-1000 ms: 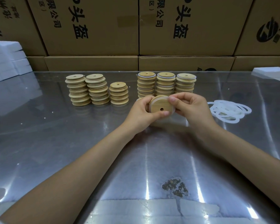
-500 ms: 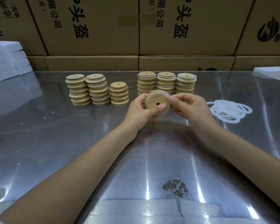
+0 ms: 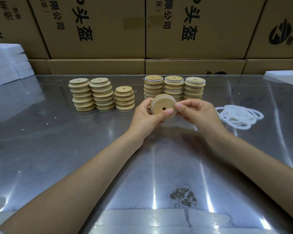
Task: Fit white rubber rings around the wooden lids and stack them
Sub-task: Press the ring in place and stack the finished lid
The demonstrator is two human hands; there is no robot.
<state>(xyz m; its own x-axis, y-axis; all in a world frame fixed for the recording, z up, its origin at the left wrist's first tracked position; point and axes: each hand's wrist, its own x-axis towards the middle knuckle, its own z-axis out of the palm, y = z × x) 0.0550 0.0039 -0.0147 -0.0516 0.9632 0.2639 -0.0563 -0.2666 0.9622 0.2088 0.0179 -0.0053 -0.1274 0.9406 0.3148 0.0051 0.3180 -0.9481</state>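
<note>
A round wooden lid (image 3: 161,104) with a small centre hole is held up over the table, tilted toward me, with a white rubber ring around its rim. My left hand (image 3: 145,118) grips the lid from the left, thumb across its lower face. My right hand (image 3: 197,113) pinches its right edge with thumb and fingers. Three stacks of bare wooden lids (image 3: 101,94) stand at the back left. Three stacks of ringed lids (image 3: 174,86) stand just behind my hands. A loose pile of white rubber rings (image 3: 238,116) lies on the table to the right.
The shiny metal table (image 3: 74,149) has a worn dark patch (image 3: 183,196) near its front. Cardboard boxes (image 3: 98,27) form a wall along the back edge. White foam blocks (image 3: 7,61) sit at the far left, and a white slab (image 3: 284,76) at the far right.
The lid has been tipped up from nearly flat so that its face points toward me, and both hands have lifted slightly. My right fingers have shifted along the lid's right rim.
</note>
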